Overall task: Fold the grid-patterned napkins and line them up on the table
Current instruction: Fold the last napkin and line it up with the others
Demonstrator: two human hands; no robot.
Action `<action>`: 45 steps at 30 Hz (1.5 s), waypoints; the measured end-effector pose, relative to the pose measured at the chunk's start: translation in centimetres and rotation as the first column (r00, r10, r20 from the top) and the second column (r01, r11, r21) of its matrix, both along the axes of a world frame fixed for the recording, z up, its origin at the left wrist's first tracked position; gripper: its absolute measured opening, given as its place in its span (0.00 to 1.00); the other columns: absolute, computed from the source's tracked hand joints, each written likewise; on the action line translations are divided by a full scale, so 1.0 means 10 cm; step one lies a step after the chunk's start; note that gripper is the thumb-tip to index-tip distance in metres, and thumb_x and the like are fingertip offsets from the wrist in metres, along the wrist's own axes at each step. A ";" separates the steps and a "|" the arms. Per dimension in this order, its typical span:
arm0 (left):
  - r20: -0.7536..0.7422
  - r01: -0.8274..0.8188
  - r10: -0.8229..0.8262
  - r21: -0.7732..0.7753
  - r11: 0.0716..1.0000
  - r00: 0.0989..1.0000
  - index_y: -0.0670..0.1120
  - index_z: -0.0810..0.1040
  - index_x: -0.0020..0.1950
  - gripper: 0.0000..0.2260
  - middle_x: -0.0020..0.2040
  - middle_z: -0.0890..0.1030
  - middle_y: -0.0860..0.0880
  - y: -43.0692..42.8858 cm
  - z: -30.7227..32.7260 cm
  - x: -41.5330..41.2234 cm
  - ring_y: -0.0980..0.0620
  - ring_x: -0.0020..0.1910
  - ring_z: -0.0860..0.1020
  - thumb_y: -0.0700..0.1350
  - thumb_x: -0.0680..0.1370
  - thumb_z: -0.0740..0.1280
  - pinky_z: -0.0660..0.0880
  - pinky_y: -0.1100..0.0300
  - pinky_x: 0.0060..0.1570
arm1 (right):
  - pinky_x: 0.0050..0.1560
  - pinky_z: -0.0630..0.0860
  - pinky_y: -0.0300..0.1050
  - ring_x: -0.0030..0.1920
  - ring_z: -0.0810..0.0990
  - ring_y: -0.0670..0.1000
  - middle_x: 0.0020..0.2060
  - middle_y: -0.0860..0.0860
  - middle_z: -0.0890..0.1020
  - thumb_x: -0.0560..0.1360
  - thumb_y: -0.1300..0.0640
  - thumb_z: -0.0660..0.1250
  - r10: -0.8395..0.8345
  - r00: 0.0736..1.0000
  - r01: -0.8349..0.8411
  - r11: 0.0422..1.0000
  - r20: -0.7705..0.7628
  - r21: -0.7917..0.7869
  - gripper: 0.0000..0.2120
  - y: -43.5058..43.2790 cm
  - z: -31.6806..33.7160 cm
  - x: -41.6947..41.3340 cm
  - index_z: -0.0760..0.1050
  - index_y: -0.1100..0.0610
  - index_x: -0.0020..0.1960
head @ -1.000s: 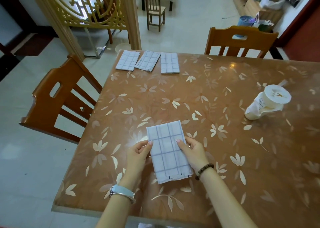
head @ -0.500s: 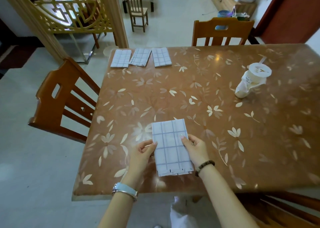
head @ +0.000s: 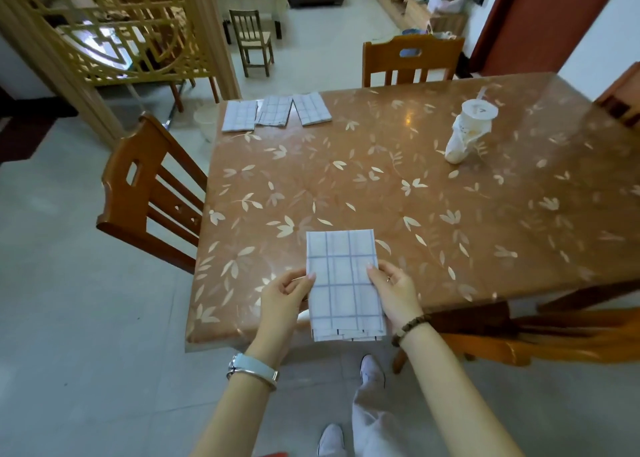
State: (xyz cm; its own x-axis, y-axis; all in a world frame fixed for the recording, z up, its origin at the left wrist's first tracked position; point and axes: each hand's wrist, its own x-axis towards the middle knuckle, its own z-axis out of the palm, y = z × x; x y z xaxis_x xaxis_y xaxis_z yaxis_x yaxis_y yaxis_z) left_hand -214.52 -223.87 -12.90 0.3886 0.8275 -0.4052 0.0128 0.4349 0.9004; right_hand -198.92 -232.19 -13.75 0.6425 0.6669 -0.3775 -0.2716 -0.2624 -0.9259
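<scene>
At lower centre of the frame the left hand (head: 282, 295) pinches the left edge of a folded napkin (head: 344, 285), fingers curled with thumb and forefinger closed on the cloth, and the right hand (head: 394, 292) does the same on the right edge. The napkin is a neat upright rectangle, its near end hanging past the edge of the table (head: 398, 196), so it looks lifted or about to lift; folding on this one seems done. Next move, by my reckoning: carry it up the frame and set it down to the right of the three folded napkins (head: 275, 111) in the upper left of the tabletop, keeping it square so the layers don't slip open. Across the picture now: a wooden chair (head: 149, 193) at the left side, another chair (head: 412, 59) at upper centre, and a white cup (head: 469, 130) with a lid at upper right, well apart from the row. Nothing blocks the route there; it's simply a long reach.
</scene>
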 end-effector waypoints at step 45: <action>0.010 0.680 -0.695 0.201 0.705 0.719 0.47 0.81 0.54 0.06 0.42 0.86 0.54 -3.44 0.59 2.52 0.57 0.43 0.83 0.42 0.81 0.65 0.78 0.63 0.38 | 0.50 0.81 0.53 0.52 0.83 0.55 0.50 0.53 0.84 0.79 0.54 0.63 -0.595 0.797 0.593 0.803 0.101 0.052 0.06 -4.40 0.64 1.62 0.78 0.52 0.52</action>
State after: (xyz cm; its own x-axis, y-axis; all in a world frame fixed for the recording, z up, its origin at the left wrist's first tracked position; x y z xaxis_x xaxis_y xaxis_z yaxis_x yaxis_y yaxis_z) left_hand -189.30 -258.24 -7.05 0.9012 0.3691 -0.2273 0.1732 0.1740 0.9694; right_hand -182.74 -276.23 -7.37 0.9501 0.1462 -0.2757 -0.2686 -0.0666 -0.9610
